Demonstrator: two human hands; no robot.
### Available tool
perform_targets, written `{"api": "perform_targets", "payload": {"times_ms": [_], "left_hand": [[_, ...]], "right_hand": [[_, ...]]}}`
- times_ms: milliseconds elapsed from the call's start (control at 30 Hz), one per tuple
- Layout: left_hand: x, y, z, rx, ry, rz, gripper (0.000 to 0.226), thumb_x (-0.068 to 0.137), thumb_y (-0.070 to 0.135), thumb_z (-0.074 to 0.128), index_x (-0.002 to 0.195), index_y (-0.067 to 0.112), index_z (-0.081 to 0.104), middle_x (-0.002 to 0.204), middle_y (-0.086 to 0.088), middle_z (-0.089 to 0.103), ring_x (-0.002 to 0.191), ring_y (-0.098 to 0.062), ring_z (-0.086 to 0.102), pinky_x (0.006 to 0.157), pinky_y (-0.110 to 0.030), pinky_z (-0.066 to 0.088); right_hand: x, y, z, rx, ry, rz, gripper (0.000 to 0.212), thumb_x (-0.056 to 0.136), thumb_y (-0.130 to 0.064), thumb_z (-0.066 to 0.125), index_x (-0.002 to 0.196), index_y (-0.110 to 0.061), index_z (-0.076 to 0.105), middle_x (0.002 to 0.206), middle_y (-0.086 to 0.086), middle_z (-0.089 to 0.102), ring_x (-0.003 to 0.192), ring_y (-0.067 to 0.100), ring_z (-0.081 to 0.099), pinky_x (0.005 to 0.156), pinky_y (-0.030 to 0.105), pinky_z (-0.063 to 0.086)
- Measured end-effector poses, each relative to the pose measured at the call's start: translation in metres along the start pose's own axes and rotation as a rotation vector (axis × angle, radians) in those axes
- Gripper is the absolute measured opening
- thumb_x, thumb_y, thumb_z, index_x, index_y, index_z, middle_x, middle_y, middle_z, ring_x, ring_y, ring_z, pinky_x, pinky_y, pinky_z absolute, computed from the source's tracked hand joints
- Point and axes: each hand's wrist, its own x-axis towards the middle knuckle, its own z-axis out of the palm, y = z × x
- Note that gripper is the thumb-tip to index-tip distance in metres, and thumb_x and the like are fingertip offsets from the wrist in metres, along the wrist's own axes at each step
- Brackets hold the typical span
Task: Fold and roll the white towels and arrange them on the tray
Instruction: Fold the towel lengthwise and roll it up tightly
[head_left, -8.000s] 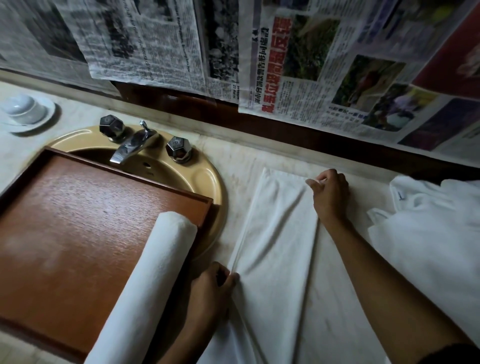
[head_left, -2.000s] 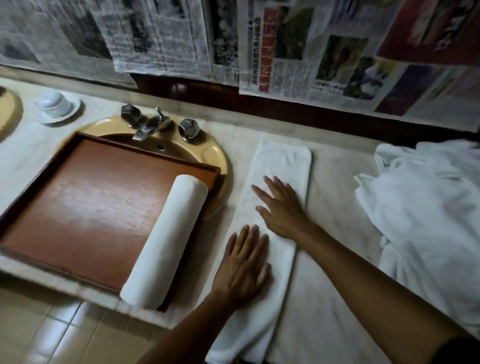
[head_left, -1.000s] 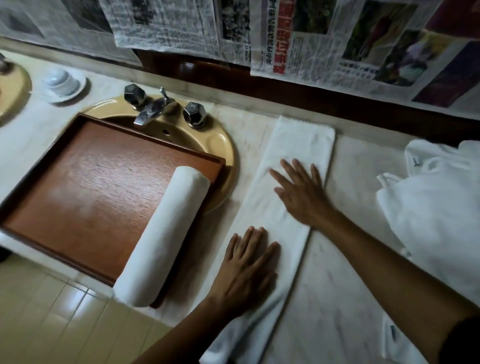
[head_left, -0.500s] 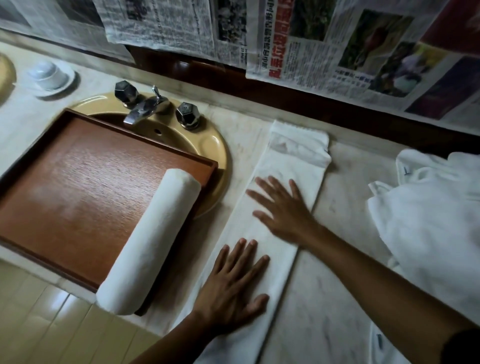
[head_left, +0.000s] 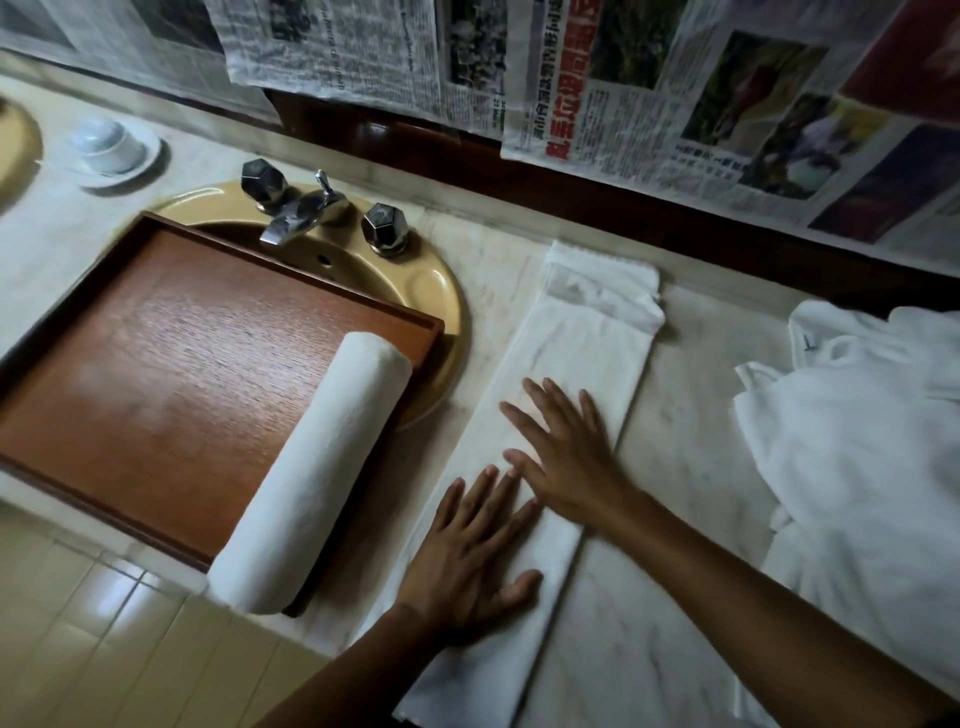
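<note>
Left hand (head_left: 467, 561) lies flat on the near part of the folded towel (head_left: 587, 358), fingers straight and slightly spread, thumb out toward 3 o'clock. Right hand (head_left: 566, 452) is just beyond at 1 o'clock, palm down on the same strip, fingers fanned wide, a bit blurred. Towel's far end is doubled back at 12. Rolled towel (head_left: 311, 467) at 9 o'clock lies along the right edge of the tray (head_left: 156, 374), near end overhanging. Loose towel pile (head_left: 857, 467) at 3.

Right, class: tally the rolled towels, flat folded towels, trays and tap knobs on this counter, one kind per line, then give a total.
Rolled towels: 1
Flat folded towels: 1
Trays: 1
Tap knobs: 2
Total: 5
</note>
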Motion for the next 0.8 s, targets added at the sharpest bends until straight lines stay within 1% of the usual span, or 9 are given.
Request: {"api": "perform_targets", "payload": {"times_ms": [67, 233, 300, 367, 433, 500, 600, 667, 800], "left_hand": [[0.005, 0.000, -0.002, 0.021, -0.023, -0.005, 0.073, 0.102, 0.067, 0.039, 0.163, 0.035, 0.016, 0.172, -0.001, 0.003, 0.159, -0.025, -0.001, 0.123, -0.059, 0.019], [-0.009, 0.009, -0.004, 0.029, 0.005, 0.058, 0.069, 0.101, 0.062, 0.043, 0.162, 0.034, 0.025, 0.171, -0.002, 0.013, 0.159, -0.026, 0.007, 0.124, -0.057, 0.016], [-0.018, 0.005, 0.000, 0.034, -0.018, 0.068, 0.069, 0.102, 0.061, 0.044, 0.162, 0.034, 0.023, 0.172, -0.001, 0.012, 0.159, -0.026, 0.006, 0.122, -0.059, 0.020], [-0.018, 0.001, 0.001, 0.048, -0.024, 0.058, 0.070, 0.102, 0.061, 0.045, 0.162, 0.034, 0.023, 0.172, -0.001, 0.012, 0.159, -0.026, 0.006, 0.121, -0.059, 0.021], [-0.017, 0.001, 0.000, 0.055, -0.031, 0.068, 0.070, 0.101, 0.060, 0.045, 0.162, 0.034, 0.022, 0.172, -0.001, 0.011, 0.159, -0.027, 0.006, 0.122, -0.058, 0.018], [-0.016, 0.002, 0.000, 0.058, -0.029, 0.077, 0.070, 0.101, 0.060, 0.045, 0.162, 0.034, 0.022, 0.172, -0.002, 0.011, 0.158, -0.027, 0.007, 0.122, -0.058, 0.016], [-0.015, 0.000, 0.001, 0.052, -0.018, 0.074, 0.070, 0.101, 0.061, 0.045, 0.162, 0.034, 0.024, 0.172, -0.001, 0.012, 0.158, -0.027, 0.007, 0.123, -0.057, 0.016], [-0.015, 0.000, 0.002, 0.043, -0.020, 0.077, 0.070, 0.100, 0.061, 0.046, 0.162, 0.033, 0.025, 0.171, -0.001, 0.013, 0.158, -0.027, 0.007, 0.124, -0.057, 0.015], [-0.013, 0.000, 0.002, 0.034, -0.006, 0.085, 0.071, 0.100, 0.062, 0.047, 0.161, 0.032, 0.027, 0.171, -0.002, 0.015, 0.158, -0.027, 0.009, 0.123, -0.058, 0.019]], "right_hand": [[0.001, 0.013, 0.003, -0.068, -0.037, -0.015, 0.060, 0.103, -0.061, 0.030, 0.159, -0.040, 0.030, 0.170, -0.002, 0.022, 0.157, 0.024, 0.016, 0.122, 0.060, 0.015], [0.047, 0.062, -0.014, -0.129, -0.024, 0.023, 0.058, 0.103, -0.057, 0.031, 0.157, -0.037, 0.037, 0.169, 0.002, 0.026, 0.156, 0.033, 0.018, 0.119, 0.064, 0.021], [0.047, 0.053, -0.017, -0.097, 0.026, -0.002, 0.055, 0.102, -0.050, 0.038, 0.155, -0.034, 0.041, 0.168, 0.007, 0.028, 0.155, 0.036, 0.021, 0.120, 0.063, 0.022], [0.030, 0.025, -0.012, -0.011, 0.080, -0.099, 0.051, 0.101, -0.042, 0.045, 0.152, -0.033, 0.047, 0.165, 0.009, 0.033, 0.152, 0.035, 0.029, 0.120, 0.059, 0.024], [0.003, 0.002, 0.000, 0.019, -0.028, -0.226, 0.052, 0.102, -0.042, 0.043, 0.154, -0.038, 0.042, 0.168, 0.004, 0.028, 0.155, 0.029, 0.023, 0.123, 0.054, 0.019], [0.001, 0.009, 0.004, -0.042, -0.096, -0.265, 0.055, 0.104, -0.052, 0.036, 0.158, -0.042, 0.031, 0.171, -0.002, 0.018, 0.158, 0.023, 0.013, 0.124, 0.053, 0.011], [0.046, 0.047, -0.006, -0.109, -0.085, -0.133, 0.060, 0.103, -0.063, 0.026, 0.160, -0.043, 0.026, 0.171, -0.005, 0.017, 0.158, 0.020, 0.016, 0.122, 0.058, 0.016], [0.079, 0.072, -0.017, -0.124, -0.111, -0.010, 0.064, 0.101, -0.068, 0.018, 0.159, -0.043, 0.024, 0.170, -0.005, 0.021, 0.156, 0.022, 0.021, 0.122, 0.057, 0.015], [0.125, 0.102, -0.028, -0.115, -0.118, 0.164, 0.067, 0.100, -0.071, 0.016, 0.160, -0.041, 0.022, 0.167, -0.002, 0.028, 0.154, 0.027, 0.023, 0.124, 0.055, 0.003]]}}
